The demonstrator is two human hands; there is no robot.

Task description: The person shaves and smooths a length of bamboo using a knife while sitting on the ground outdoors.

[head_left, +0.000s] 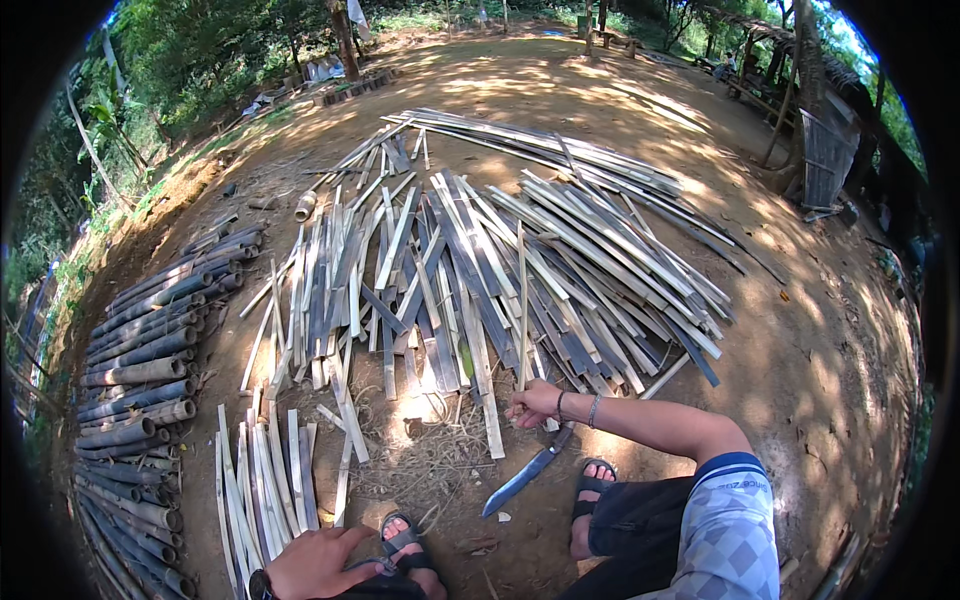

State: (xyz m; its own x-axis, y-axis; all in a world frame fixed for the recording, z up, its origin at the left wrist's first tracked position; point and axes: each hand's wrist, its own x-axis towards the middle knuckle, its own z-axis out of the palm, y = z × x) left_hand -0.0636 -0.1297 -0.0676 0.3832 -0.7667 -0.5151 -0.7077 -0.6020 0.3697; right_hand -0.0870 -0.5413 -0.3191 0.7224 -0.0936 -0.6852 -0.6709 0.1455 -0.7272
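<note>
My right hand [537, 402] is closed round the near end of a long, narrow bamboo strip [522, 300], which points away from me across the pile. Just below that hand a machete [524, 480] with a broad bluish blade lies on the ground, its handle toward my right foot. My left hand [318, 562] is at the lower edge by my left knee, fingers apart and holding nothing. Beside it is a small bunch of split strips [268, 470]. Ahead spreads a large heap of split bamboo strips [460, 250], pale and dark sides mixed.
At left, dark uncut bamboo poles [135, 375] are stacked. Shavings [420, 470] litter the dirt between my sandalled feet. Longer strips [540, 140] lie behind the heap. A shelter [790, 90] with a metal sheet [828, 155] stands at far right; trees border the yard.
</note>
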